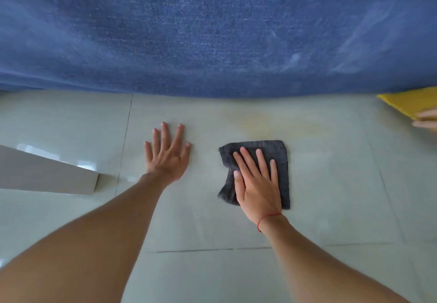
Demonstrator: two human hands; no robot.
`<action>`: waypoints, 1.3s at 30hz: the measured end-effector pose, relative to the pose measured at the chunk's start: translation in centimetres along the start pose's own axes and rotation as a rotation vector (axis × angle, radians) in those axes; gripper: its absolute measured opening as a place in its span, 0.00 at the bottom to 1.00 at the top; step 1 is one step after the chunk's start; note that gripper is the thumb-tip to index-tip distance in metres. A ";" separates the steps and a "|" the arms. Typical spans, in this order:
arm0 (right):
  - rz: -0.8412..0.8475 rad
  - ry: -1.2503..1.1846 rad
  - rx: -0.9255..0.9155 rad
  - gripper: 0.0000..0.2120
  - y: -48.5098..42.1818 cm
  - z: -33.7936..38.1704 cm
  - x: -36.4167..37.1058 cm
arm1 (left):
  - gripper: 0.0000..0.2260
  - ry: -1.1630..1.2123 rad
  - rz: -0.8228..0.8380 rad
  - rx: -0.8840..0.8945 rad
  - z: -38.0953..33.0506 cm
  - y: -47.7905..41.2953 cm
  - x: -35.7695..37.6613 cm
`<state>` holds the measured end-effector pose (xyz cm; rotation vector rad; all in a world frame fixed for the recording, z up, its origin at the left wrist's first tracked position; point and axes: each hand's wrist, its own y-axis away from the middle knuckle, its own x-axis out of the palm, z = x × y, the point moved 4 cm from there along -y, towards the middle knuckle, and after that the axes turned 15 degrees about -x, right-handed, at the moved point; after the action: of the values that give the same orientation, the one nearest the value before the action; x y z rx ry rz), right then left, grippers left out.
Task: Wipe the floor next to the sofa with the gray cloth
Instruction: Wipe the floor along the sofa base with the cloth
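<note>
A dark gray folded cloth (279, 151) lies flat on the pale tiled floor (331, 184), a short way in front of the blue sofa (212, 33). My right hand (257, 182) presses palm-down on the cloth with fingers spread, covering its middle and lower part. A red string circles that wrist. My left hand (168, 151) rests flat on the bare floor to the left of the cloth, fingers apart, holding nothing. A faint yellowish stain (255, 123) marks the tile between the cloth and the sofa.
The sofa's fabric side fills the whole upper half of the view. At the right edge another person's fingers (426, 120) hold a yellow cloth (411, 103) near the sofa base. A white panel corner (47, 172) juts in from the left.
</note>
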<state>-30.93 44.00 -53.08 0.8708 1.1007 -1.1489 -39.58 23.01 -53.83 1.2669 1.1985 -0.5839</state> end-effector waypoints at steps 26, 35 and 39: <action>0.083 -0.022 -0.178 0.22 -0.6 0.0 -0.2 | 0.25 -0.008 0.104 -0.038 0.0 -0.1 0.3; 0.071 0.019 0.259 0.24 -6.1 -7.4 -2.1 | 0.25 -0.006 0.093 -0.033 -0.2 -0.2 0.5; 0.048 -0.011 0.149 0.24 -11.4 -3.0 -0.5 | 0.25 0.004 0.087 -0.032 -0.2 -0.4 0.8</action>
<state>-42.75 44.51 -53.30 1.0000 0.9895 -1.2055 -39.73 23.28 -54.68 1.2865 1.1460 -0.4973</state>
